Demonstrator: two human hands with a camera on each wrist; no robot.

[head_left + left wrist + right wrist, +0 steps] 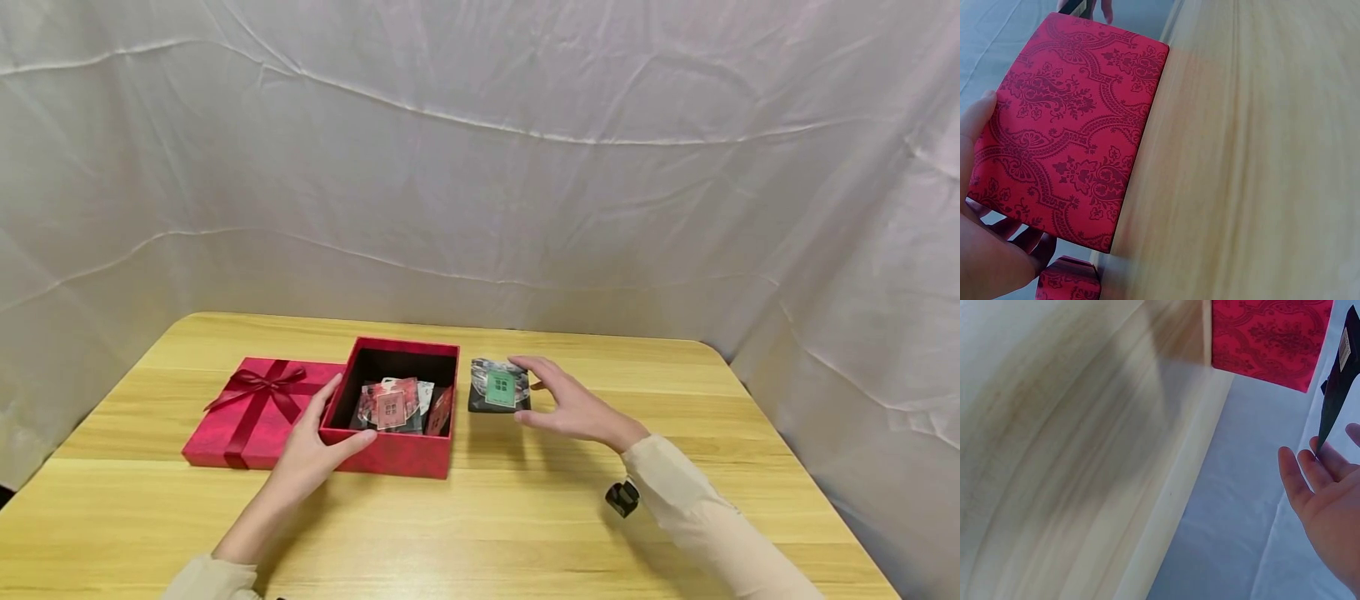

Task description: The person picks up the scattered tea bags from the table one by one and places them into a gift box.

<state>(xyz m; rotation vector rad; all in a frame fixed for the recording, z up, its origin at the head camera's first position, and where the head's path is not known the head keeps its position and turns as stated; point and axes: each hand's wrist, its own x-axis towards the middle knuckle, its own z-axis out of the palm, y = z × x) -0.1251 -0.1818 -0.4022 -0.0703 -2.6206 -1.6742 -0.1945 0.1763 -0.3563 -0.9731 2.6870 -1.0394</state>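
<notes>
A person's left hand (311, 454) grips the near corner of a square, open red box (397, 454) with damask-patterned paper walls. The right hand (573, 408), fingers spread, closes on a glossy black packet (498, 390) just beside the box on the wood-grain worktop (525, 517).

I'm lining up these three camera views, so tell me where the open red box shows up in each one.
Head view: the open red box sits left of centre on the table, the left hand holding its near left corner.
Left wrist view: its patterned red wall fills the left half.
Right wrist view: a piece of its red wall shows at the top, right of centre.
Shared landmark: the wooden table, also seen at and.
</notes>
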